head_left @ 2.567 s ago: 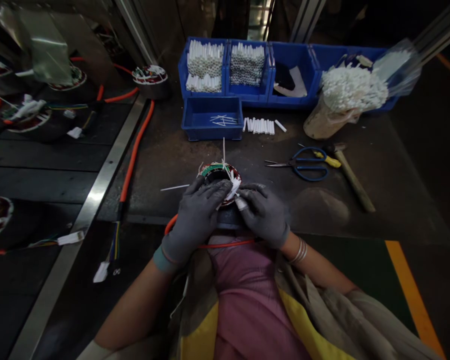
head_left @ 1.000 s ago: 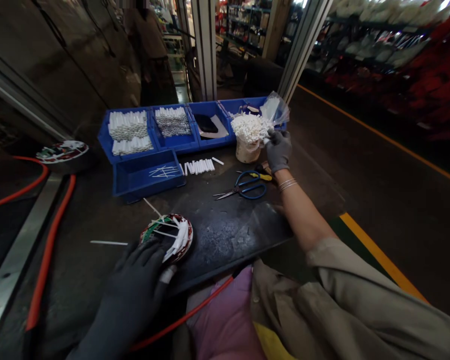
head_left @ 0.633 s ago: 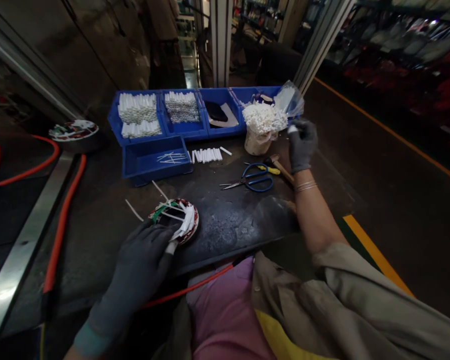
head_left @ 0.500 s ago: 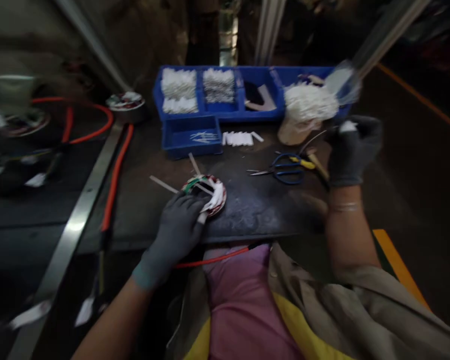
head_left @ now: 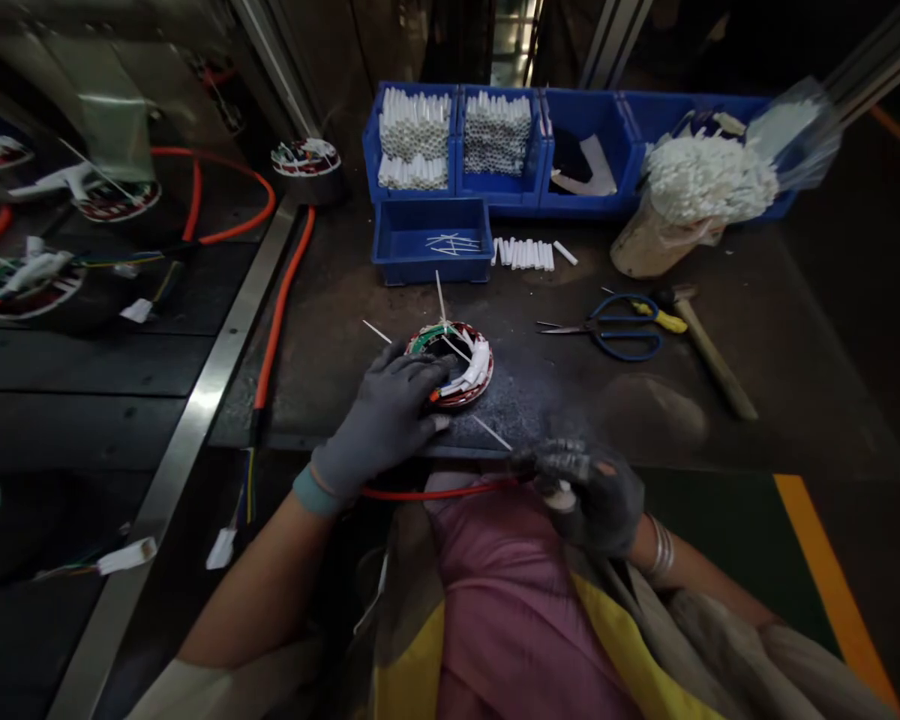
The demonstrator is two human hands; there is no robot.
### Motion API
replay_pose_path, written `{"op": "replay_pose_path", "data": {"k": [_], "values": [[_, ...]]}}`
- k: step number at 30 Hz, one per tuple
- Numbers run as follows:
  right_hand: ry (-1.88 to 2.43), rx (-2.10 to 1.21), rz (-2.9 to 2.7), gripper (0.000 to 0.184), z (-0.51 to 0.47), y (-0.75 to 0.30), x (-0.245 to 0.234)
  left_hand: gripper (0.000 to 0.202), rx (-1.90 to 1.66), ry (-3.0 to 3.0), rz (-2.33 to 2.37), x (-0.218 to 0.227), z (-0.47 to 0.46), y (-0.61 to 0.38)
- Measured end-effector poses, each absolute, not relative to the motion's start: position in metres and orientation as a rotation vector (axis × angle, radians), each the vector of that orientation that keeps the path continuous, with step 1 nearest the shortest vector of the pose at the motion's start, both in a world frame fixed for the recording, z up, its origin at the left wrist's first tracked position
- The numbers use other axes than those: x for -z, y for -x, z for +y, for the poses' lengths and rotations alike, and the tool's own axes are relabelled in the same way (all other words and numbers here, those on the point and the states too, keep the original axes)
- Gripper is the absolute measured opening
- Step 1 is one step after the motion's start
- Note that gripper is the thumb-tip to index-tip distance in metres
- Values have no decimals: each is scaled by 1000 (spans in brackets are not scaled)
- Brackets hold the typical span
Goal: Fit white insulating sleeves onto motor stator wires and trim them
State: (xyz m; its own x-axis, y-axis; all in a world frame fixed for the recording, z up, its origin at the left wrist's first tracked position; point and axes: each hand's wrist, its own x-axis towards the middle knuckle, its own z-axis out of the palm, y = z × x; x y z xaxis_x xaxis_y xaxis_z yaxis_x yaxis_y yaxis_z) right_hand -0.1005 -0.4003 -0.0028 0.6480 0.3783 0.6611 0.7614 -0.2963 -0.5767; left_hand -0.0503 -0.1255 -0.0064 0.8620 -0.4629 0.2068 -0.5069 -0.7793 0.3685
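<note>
I find blue bins [head_left: 495, 200] holding white tubes [head_left: 414, 125]. Left hand [head_left: 386, 415] spread on stator [head_left: 457, 355]; right hand [head_left: 589, 495], back from the bag [head_left: 649, 245], pinches a strip [head_left: 491, 432].

No text, label, brand, number or sign can be read here. The blue bins [head_left: 431, 268], the scissors [head_left: 591, 325] and the wound ring [head_left: 465, 362] under the left hand [head_left: 382, 420] show no legible marking, and the white tags [head_left: 126, 556] on the cable ends are too small and dim to tell
</note>
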Motion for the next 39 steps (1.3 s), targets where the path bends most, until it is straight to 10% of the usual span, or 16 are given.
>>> {"op": "replay_pose_path", "data": {"k": [39], "values": [[1990,554,-941,22,-374,115,31,62,-112,-2663,-757,7,-127,46]]}}
